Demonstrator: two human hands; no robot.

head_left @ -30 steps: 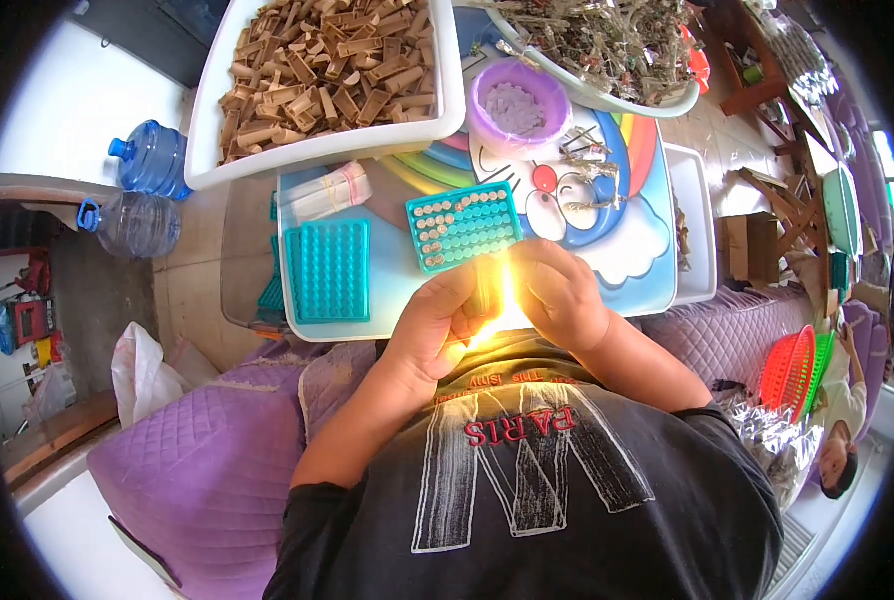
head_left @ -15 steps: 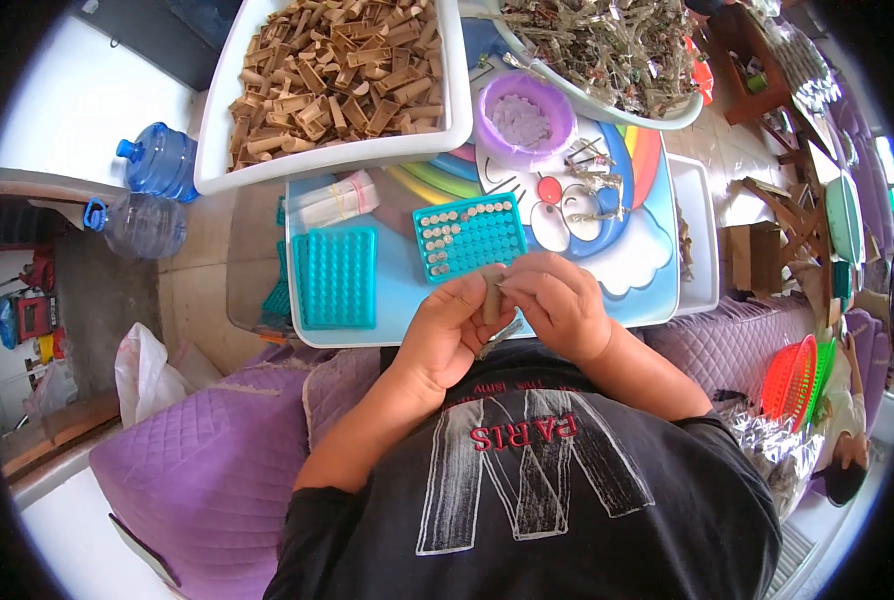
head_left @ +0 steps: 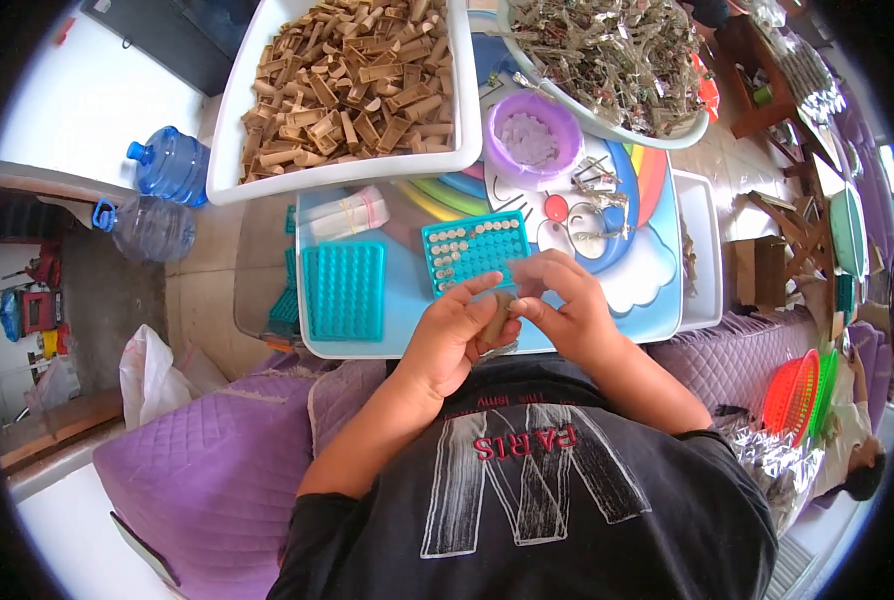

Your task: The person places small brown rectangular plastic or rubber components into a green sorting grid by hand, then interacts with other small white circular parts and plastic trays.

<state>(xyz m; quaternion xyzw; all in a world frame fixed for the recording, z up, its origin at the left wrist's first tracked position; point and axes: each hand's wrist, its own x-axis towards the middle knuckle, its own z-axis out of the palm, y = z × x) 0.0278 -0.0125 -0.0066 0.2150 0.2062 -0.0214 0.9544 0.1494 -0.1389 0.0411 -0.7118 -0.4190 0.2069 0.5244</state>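
Close to my body, my left hand (head_left: 449, 340) is closed round a small tan plastic casing (head_left: 499, 318). A greyish, shiny piece shows under its fingers, too small to make out. My right hand (head_left: 567, 305) is at the casing's upper end, thumb and fingertips bent in; what they pinch, if anything, is hidden. Just beyond both hands lies a turquoise tray (head_left: 502, 262) of round pockets, some of them filled with small silvery discs. To its left sits a second turquoise tray (head_left: 345, 290) with no discs showing.
A white bin (head_left: 367, 172) heaped with tan casings stands far left, beside a pale basin (head_left: 657, 138) of tangled clear pieces. Between them is a purple bowl (head_left: 535, 172) of white bits. A banded white bundle (head_left: 347, 214) and several wired pieces (head_left: 599, 185) lie on the cartoon-printed table (head_left: 417, 335).
The casing has tilted in my left hand, and my left index finger has stretched out. My right fingers have spread a little from the thumb. The whole view has shifted slightly.
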